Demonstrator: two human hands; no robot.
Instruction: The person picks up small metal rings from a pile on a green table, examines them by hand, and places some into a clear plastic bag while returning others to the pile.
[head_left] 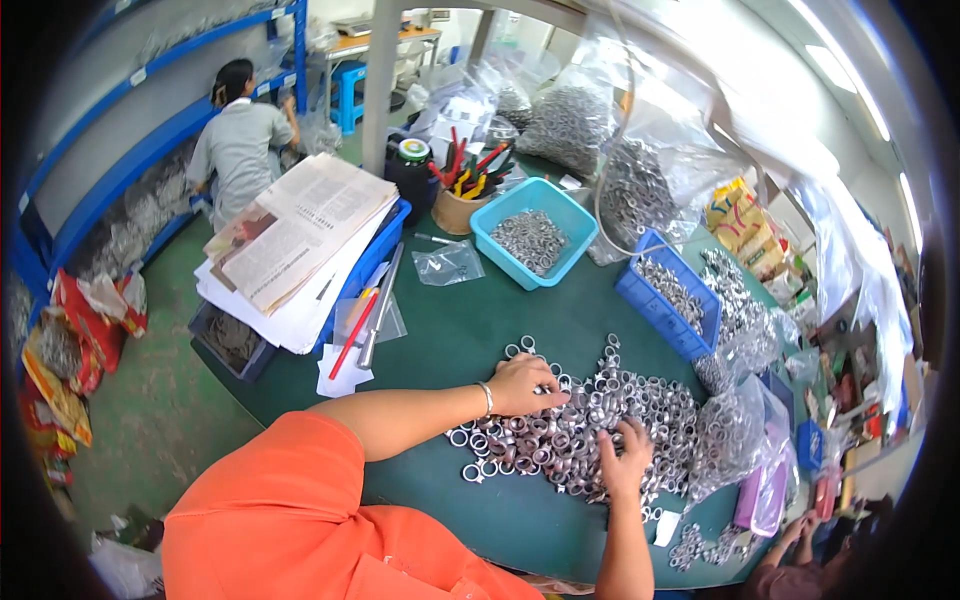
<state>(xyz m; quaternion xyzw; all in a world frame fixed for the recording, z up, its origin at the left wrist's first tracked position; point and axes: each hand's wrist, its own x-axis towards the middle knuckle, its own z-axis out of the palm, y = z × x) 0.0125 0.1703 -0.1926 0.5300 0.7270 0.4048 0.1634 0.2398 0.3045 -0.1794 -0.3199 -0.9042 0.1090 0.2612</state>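
A heap of small silver metal rings, many with little side lugs, spreads over the green tabletop in front of me. At the heap's far left edge is my left hand, a bracelet on its wrist. Its fingers are bent together, and a dark metal ring shows between them. My right hand rests on the right part of the heap, thumb and fingers apart, touching rings. What lies under its palm is hidden.
A turquoise basin and a blue basket hold more metal parts. Newspapers lie left, beside a red pen. Pliers stand in a round tub. Filled plastic bags line the right. A person works at shelves; another person's hands show lower right.
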